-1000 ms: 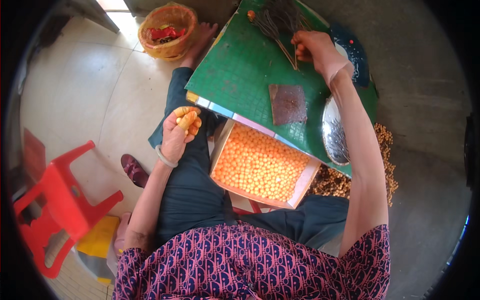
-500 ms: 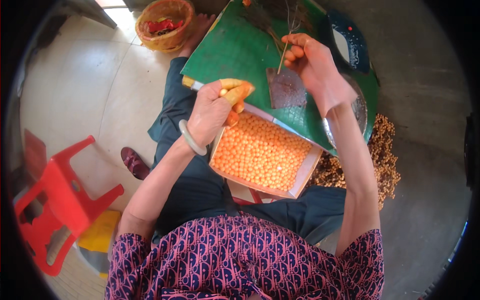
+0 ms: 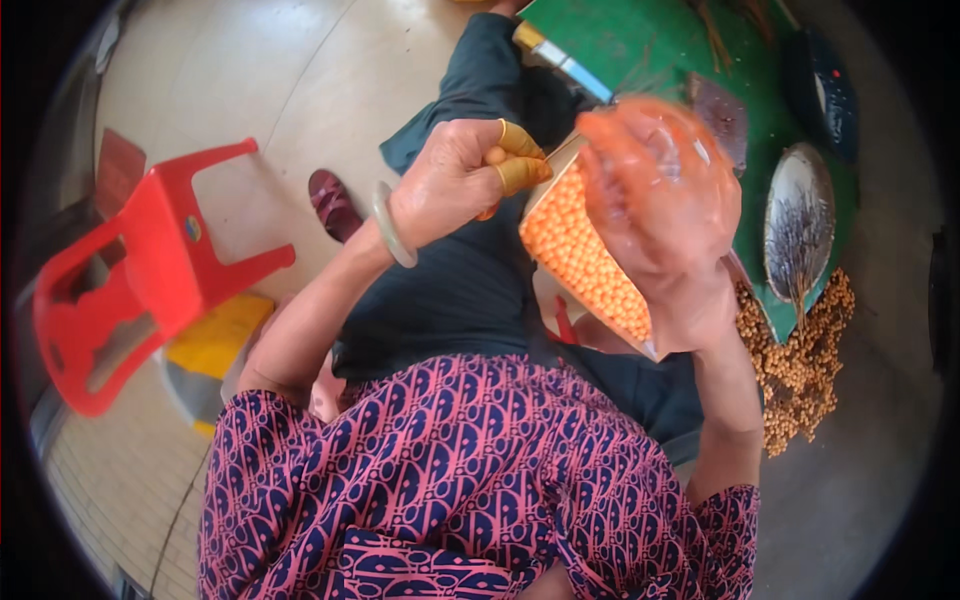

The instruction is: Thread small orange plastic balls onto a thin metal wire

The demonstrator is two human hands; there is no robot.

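Observation:
My left hand (image 3: 465, 180) is closed in a pinch beside the upper left corner of a box of small orange balls (image 3: 580, 260). Yellow covers sit on its thumb and forefinger, and a round orange ball shows between the fingers. A thin line, which looks like a stem (image 3: 563, 150), runs from these fingertips toward my right hand (image 3: 665, 190). That hand hangs over the box, smeared by motion, so its fingers and anything in them cannot be made out. It hides the box's right part.
A green board (image 3: 640, 45) lies beyond the box, bearing a dark square slab (image 3: 722, 115) and a silvery oval dish (image 3: 785, 215) with dark twigs. Brownish beads (image 3: 800, 380) are heaped on the floor at right. At left stands a red plastic chair (image 3: 165, 235).
The view has shifted, so the scene sits differently. My right hand has come from above the green board to over the box, close to my left hand. My left hand stays pinched.

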